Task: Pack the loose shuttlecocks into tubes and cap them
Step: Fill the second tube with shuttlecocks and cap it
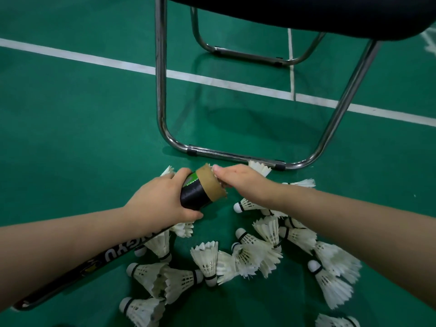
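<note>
My left hand (pixel 162 197) grips a black shuttlecock tube (pixel 199 192) with a brown cardboard rim and a green label, its open mouth pointing right and away from me. My right hand (pixel 238 179) is at that mouth, fingers closed on a white shuttlecock (pixel 220 182) whose feathers show at the rim. Several loose white feather shuttlecocks (pixel 250 253) lie scattered on the green floor below my hands. A second long black tube (pixel 94 263) lies on the floor under my left forearm.
A chair with chrome tube legs (pixel 232 158) and a dark seat (pixel 306 15) stands just beyond my hands. White court lines (pixel 113 62) cross the green floor (pixel 70 126).
</note>
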`<state>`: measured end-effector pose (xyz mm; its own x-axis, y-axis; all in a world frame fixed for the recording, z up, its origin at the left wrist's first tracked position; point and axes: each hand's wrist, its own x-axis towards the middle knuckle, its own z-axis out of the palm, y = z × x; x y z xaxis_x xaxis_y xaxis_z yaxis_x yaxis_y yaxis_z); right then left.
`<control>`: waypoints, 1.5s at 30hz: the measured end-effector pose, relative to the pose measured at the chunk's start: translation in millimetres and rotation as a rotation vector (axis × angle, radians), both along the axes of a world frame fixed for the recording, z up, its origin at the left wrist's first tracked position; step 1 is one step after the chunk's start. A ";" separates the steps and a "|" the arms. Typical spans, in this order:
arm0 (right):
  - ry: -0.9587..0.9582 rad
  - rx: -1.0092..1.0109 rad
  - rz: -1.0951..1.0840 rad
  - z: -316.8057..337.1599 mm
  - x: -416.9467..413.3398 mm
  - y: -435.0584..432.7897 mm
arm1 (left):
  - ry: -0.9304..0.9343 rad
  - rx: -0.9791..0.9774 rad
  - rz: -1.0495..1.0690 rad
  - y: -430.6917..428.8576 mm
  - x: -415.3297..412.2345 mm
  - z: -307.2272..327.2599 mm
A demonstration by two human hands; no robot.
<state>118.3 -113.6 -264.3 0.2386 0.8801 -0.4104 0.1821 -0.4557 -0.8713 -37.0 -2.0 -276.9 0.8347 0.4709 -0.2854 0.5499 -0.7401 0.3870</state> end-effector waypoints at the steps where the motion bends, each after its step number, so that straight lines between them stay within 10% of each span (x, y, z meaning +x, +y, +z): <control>1: 0.025 -0.031 0.042 2.1 -1.4 -2.4 | -0.002 0.000 -0.016 -3.4 0.5 0.4; 14: 0.334 -0.166 0.379 10.0 1.6 -20.6 | -0.049 0.035 -0.124 -31.2 10.9 14.1; 19: 0.281 -0.065 -0.131 12.5 25.4 -5.5 | -0.048 0.034 -0.040 -23.4 28.5 13.4; 23: -0.207 -0.079 -0.520 -19.4 69.2 8.4 | -0.029 0.028 -0.017 -19.6 33.8 7.8; 32: -0.809 -0.547 -0.157 -95.2 89.1 -5.1 | 0.007 0.034 -0.043 -16.1 27.7 -6.7; 45: -0.191 -0.020 -0.617 -4.0 75.9 -10.0 | 0.049 0.031 -0.022 -24.5 33.6 0.8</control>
<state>194.2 -123.6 -268.3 0.7689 0.5504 -0.3254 0.0328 -0.5422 -0.8396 -3.3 -26.5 -276.1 0.8303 0.4620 -0.3117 0.5512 -0.7634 0.3369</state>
